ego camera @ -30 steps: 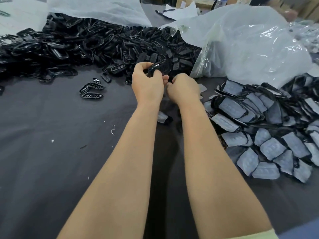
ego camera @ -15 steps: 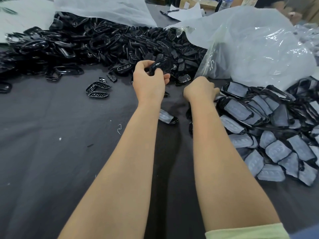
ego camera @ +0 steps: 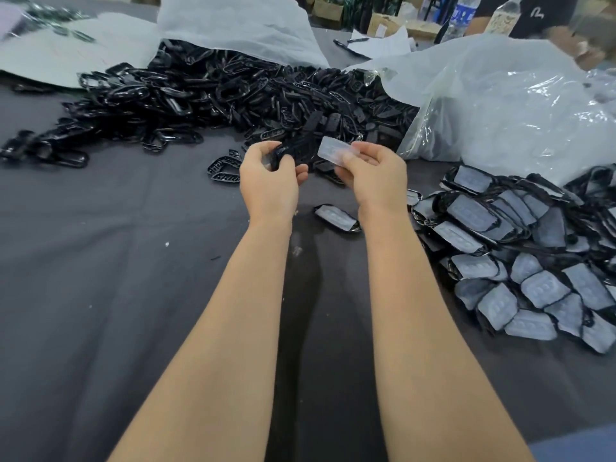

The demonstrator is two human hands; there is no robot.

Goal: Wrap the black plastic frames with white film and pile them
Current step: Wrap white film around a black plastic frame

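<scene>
While the left hand (ego camera: 270,181) is gripping a frame (ego camera: 293,151) and the right hand (ego camera: 373,175) is pinching film (ego camera: 335,150), squaring the film over the frame first is probably wisest.

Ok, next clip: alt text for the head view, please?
A person's left hand grips a bare black plastic frame while the right hand pinches a piece of white film beside it, above a dark table. A heap of unwrapped frames lies behind them; a pile of wrapped frames lies at right.

We see dark table (ego camera: 100,295): bare black frames (ego camera: 200,95) heaped far side, wrapped frames (ego camera: 533,261) piled right, lone wrapped frame (ego camera: 336,217) mid-table.
</scene>
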